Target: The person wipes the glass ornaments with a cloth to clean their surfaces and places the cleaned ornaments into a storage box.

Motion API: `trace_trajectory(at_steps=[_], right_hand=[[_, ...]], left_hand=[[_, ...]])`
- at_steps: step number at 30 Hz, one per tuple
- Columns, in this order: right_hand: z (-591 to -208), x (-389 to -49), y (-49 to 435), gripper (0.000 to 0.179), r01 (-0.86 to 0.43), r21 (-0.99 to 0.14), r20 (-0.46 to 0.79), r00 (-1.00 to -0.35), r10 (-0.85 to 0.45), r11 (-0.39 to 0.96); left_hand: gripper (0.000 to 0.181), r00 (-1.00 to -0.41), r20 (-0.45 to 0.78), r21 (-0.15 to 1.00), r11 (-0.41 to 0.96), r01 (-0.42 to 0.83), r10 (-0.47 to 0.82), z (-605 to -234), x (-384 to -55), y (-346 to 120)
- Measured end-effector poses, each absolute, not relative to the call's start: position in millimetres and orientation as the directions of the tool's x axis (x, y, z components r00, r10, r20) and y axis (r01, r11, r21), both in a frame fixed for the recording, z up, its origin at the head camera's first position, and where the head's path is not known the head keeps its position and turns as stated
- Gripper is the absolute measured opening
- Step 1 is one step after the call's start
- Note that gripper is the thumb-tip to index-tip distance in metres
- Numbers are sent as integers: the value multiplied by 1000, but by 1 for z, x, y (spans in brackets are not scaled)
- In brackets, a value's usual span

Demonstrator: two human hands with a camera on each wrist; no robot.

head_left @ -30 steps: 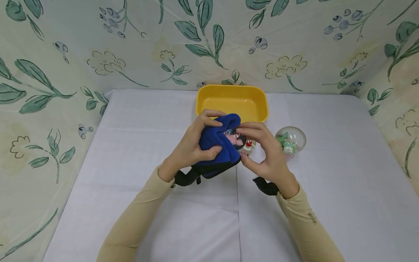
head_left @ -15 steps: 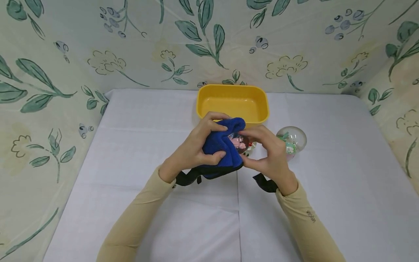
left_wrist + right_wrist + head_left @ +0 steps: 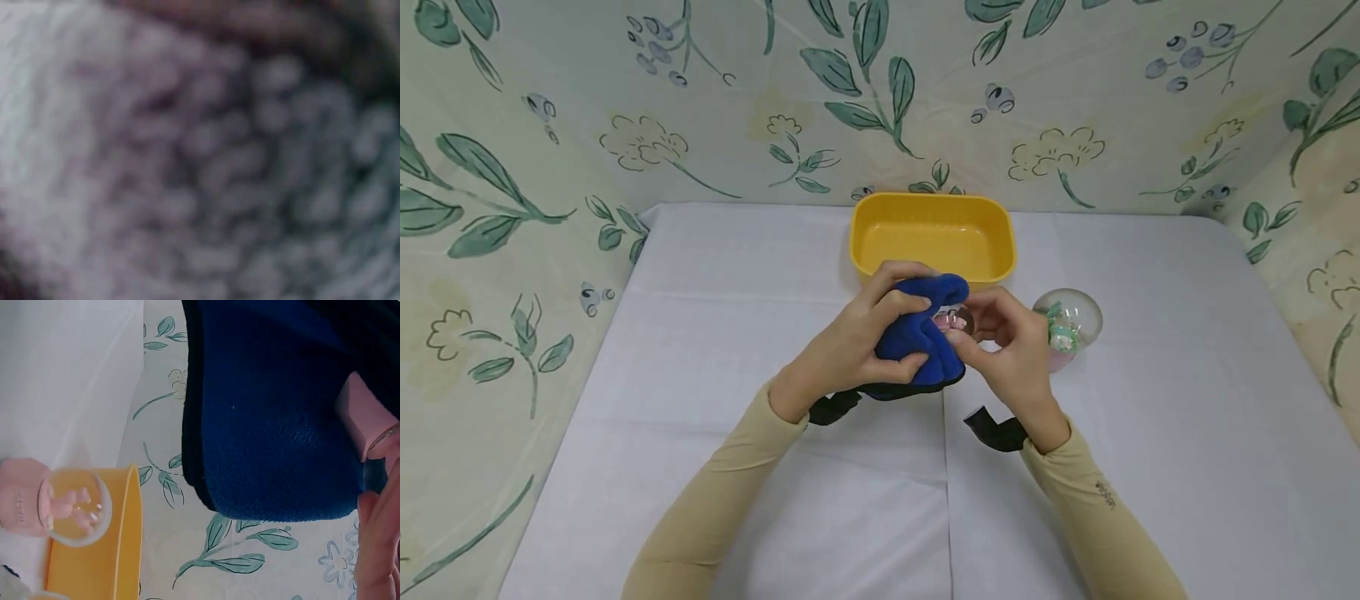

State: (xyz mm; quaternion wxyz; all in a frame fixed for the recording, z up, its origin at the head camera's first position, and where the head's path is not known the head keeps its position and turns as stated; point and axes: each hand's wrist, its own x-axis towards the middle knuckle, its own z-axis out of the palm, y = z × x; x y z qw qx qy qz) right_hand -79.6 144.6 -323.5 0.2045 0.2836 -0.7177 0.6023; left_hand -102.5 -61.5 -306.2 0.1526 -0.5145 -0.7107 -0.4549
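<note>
In the head view my left hand [image 3: 846, 346] grips a folded blue cloth [image 3: 913, 337] with a dark edge, wrapped about a small snow globe. The globe's clear ball [image 3: 953, 320], with a pink figure inside, shows at the cloth's right side. My right hand [image 3: 1026, 362] pinches that side of the ball with thumb and curled fingers. From the right wrist, the globe's pink base [image 3: 361, 415] pokes out against the cloth [image 3: 281, 425], my right fingers [image 3: 378, 550] just below it. Pale, blurred, fuzzy texture fills the left wrist view.
A yellow basin [image 3: 932, 225] stands behind my hands. Right of them sits another snow globe [image 3: 1067, 325] with a green figure. The right wrist view shows a pink-based snow globe [image 3: 25, 497] by the basin. White cloth [image 3: 700, 275] covers the table; floral fabric [image 3: 700, 100] hangs behind.
Both hands hold on to the bundle. The left hand and cloth have shifted slightly right and down. My right thumb has moved up onto the ball and the right fingers have curled in.
</note>
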Motion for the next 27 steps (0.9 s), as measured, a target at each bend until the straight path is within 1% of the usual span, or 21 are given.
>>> trace_trajectory(at_steps=[3, 7, 10, 13, 16, 20, 25, 27], right_hand=[[-324, -79, 143, 47, -624, -773, 609, -781, -139, 116], [-323, -80, 144, 61, -622, -771, 596, -780, -193, 134], [-323, -80, 148, 64, -649, -750, 604, -750, -269, 125], [-323, -82, 151, 63, -687, -720, 623, -703, -341, 99], [-322, -82, 152, 61, -717, -692, 647, -666, -371, 81], [-321, -82, 152, 60, -741, -664, 673, -649, -354, 96], [-323, -82, 154, 58, -765, -634, 704, -631, -326, 113], [-324, -82, 154, 58, -765, -629, 707, -636, -309, 135]], left_hand=[[50, -429, 701, 506, 28, 862, 570, -308, -104, -61], [42, -473, 712, 562, -17, 827, 519, -311, -106, -63], [41, -507, 706, 593, -22, 805, 495, -311, -107, -65], [47, -535, 700, 615, -18, 789, 473, -311, -107, -67], [52, -552, 688, 631, -13, 775, 471, -312, -108, -68], [52, -542, 676, 629, -7, 777, 500, -311, -107, -69], [48, -488, 683, 589, -15, 808, 544, -310, -106, -67], [46, -462, 688, 569, -21, 822, 561, -309, -106, -66]])
